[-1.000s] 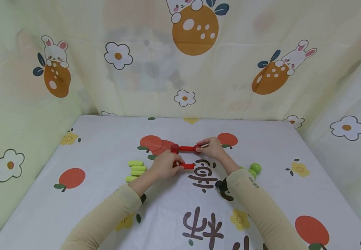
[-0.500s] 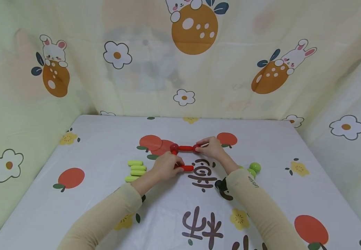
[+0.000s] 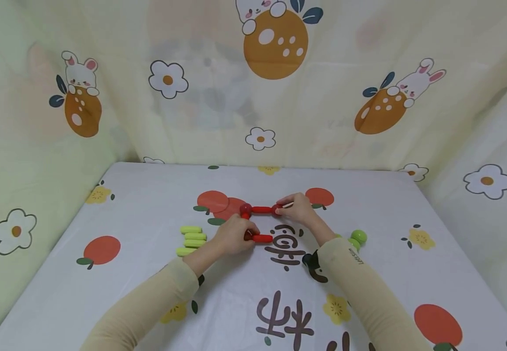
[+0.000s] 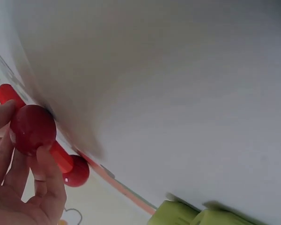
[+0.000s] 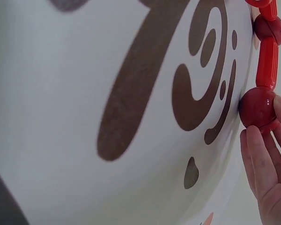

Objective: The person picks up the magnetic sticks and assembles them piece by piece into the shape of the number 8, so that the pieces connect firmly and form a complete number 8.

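Note:
Red balls and rods are joined in an open-sided shape near the middle of the table. My left hand (image 3: 234, 235) pinches the near-left red ball (image 4: 33, 129) between thumb and fingers. From that ball one short red rod (image 3: 263, 238) points right, its far end free. Another rod (image 4: 61, 157) runs back to the far-left ball (image 3: 246, 209). A further rod (image 5: 267, 63) links this to the far-right ball (image 5: 256, 107), which my right hand (image 3: 299, 209) holds with thumb and fingertips. In the head view my left fingers mostly hide the near-left ball.
Several yellow-green rods (image 3: 194, 236) lie side by side left of my left hand. Green balls (image 3: 358, 237) sit to the right, partly behind my right forearm. A printed white cloth (image 3: 148, 209) covers the table, with a curtain (image 3: 209, 112) behind it.
My left hand has shifted slightly toward me, and the free-ended near rod has come a little nearer with it. My right hand stays at the far-right ball.

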`<action>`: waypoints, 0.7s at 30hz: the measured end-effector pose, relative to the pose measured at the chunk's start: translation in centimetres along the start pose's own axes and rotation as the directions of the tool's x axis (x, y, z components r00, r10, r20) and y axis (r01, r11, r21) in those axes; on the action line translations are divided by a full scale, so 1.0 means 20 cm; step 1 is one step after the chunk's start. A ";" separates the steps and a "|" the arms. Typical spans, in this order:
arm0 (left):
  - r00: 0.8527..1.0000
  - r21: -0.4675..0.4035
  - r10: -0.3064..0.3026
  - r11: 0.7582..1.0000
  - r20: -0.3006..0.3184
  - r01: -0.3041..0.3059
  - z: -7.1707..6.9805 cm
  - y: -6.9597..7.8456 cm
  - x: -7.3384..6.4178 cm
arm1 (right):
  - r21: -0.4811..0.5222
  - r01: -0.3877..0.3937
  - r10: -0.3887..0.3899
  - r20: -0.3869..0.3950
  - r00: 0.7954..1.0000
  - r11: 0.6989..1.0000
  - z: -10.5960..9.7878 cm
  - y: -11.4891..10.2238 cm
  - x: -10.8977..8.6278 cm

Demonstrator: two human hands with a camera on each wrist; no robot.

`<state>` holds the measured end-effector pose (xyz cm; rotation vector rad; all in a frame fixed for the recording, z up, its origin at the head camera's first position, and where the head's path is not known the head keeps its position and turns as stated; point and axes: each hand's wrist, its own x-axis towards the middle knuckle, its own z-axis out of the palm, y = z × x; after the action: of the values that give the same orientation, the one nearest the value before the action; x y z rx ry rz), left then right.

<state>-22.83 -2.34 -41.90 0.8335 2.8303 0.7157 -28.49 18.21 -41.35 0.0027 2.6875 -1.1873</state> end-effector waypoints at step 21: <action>0.997 -0.091 -0.013 0.996 -0.079 0.006 -0.02 -0.03 -0.05 | -0.063 0.014 -0.012 0.036 0.999 0.998 0.00 0.00 0.02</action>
<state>-22.39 -3.49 -41.80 0.7936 2.8435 0.8876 -28.90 18.30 -41.43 -0.0449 2.6968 -1.0953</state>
